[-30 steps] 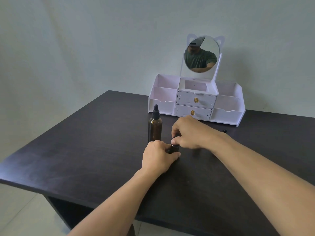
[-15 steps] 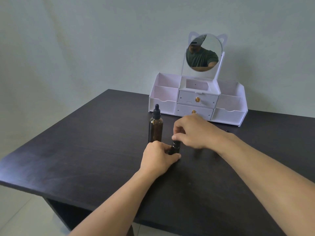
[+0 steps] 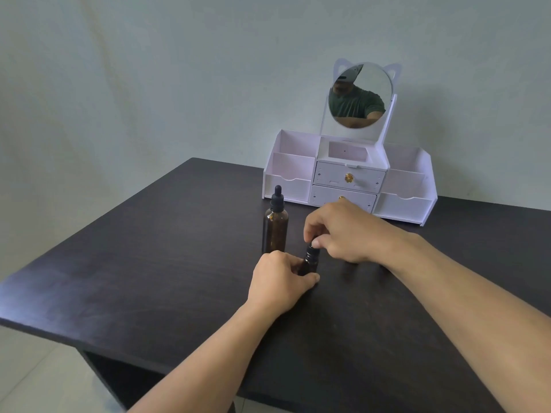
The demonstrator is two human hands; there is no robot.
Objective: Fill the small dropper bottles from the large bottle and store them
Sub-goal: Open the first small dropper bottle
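Both your hands work one small amber glass dropper bottle (image 3: 310, 260) on the dark wooden table (image 3: 149, 278).

Your left hand (image 3: 280, 281) grips its body; your right hand (image 3: 343, 231) pinches its black cap. The large amber bottle (image 3: 275, 228) stands just beside, capped.

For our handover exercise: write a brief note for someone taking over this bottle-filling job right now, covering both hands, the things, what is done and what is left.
Left hand: holds the small bottle upright on the table.
Right hand: fingertips pinch its cap.
Large bottle: capped, upright, just behind the left hand.
Organiser: at the back, no bottles seen in it.
Done: nothing stored.
Left: whether this bottle is filled cannot be told; fill as needed, cap, store.
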